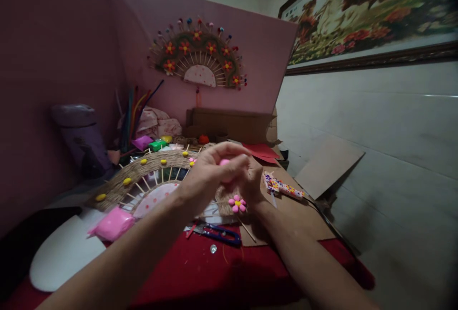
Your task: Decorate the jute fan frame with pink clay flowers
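Note:
My left hand (211, 169) is curled round a lump of soft pink clay (224, 162), which shows between the thumb and fingers. My right hand (253, 179) is closed and pressed against the left one; its fingertips are partly hidden, and what they pinch is unclear. Below both hands lies a half-round fan (134, 171) of thin sticks and twine, dotted with yellow clay ovals. A pink clay flower (237, 203) with a yellow middle sits at its right end, near my right wrist. An open pink bag of clay (113, 224) rests by the fan's left end.
A blue-handled cutter (222, 234) and a clear gem (213, 249) lie on the red cloth (179, 272). On cardboard (300, 217) at right is a flower-patterned glue gun (282, 187). A finished fan (196, 55) hangs on the pink board. A white oval (64, 257) lies at left.

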Motion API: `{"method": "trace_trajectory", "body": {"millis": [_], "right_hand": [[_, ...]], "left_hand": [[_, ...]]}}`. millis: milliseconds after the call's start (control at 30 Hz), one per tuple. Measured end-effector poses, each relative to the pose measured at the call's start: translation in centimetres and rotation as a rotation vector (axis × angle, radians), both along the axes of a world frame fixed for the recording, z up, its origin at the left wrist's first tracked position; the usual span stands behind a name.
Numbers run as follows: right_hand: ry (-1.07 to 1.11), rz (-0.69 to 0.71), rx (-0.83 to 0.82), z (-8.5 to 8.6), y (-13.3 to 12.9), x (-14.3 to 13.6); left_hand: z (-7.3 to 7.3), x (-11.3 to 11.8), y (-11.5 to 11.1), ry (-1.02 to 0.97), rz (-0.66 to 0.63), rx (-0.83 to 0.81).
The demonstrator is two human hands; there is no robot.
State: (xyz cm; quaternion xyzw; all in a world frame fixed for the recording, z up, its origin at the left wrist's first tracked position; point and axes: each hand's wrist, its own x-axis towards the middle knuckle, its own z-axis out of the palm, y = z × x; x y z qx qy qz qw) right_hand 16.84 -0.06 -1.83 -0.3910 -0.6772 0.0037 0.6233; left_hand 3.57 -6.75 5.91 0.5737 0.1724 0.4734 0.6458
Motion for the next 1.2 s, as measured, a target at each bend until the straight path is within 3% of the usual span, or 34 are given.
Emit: {"method": "trace_trajectory", "body": {"millis": [67,167,267,367,467,700,1200], "right_hand": [[0.118,-0.034,-0.012,0.0,-0.1,-0.2],[0.134,-0.026,-0.048,0.0,-0.3,-0.5],[0.004,0.008,-0.053,-0.4,-0.3,-0.7],[-0.119,0.076,-0.049,-0.7,-0.3,-0.7],[-0.185,0.094,-0.041,-0.6,-0.4,-0.8],[-0.223,0.165,-0.044,0.2,-0.9,-0.8],[-0.281,0.163,-0.017,-0.2,-0.4,-0.9]], "left_hand": [[-0.8,-0.5,3.0,0.075,0.269,0.005],[-3.9,-1.5,6.3,0.164,0.460,0.004],[-6.5,-2.5,7.7,0.252,0.621,0.157],[-7.8,-2.9,7.9,0.339,0.751,0.301],[-8.1,-2.8,7.7,0.410,0.726,0.402],[-7.1,-2.2,6.4,0.122,0.585,0.151],[-7.2,-2.2,5.7,0.055,0.455,0.131]]}}
